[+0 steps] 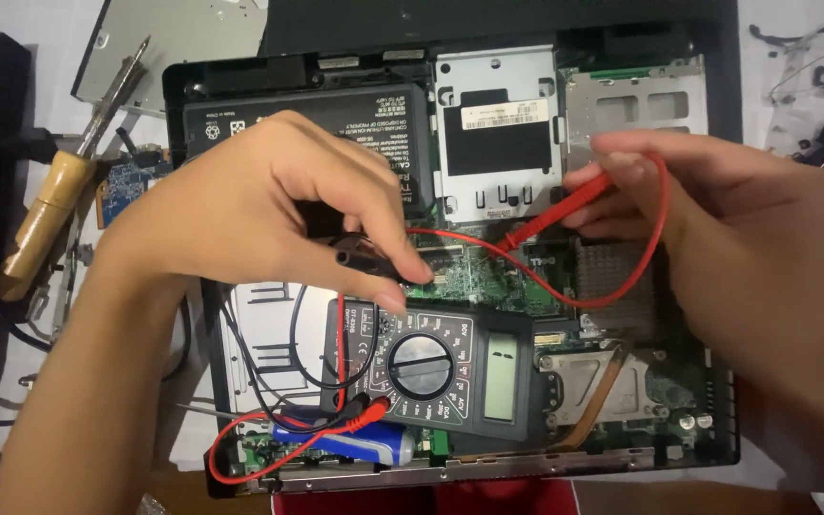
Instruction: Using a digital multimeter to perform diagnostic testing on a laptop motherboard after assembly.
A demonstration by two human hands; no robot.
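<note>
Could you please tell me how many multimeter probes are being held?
2: a black probe in the left hand, a red probe in the right hand.

An electronics repair bench is shown: beside the opened laptop chassis (622,124), a wooden-handled soldering iron (54,195) is laid left, and a multimeter (431,367) is rested on it.

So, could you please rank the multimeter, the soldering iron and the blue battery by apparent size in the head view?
1. Multimeter
2. Soldering iron, long but thin
3. Blue battery, partly hidden by leads
</note>
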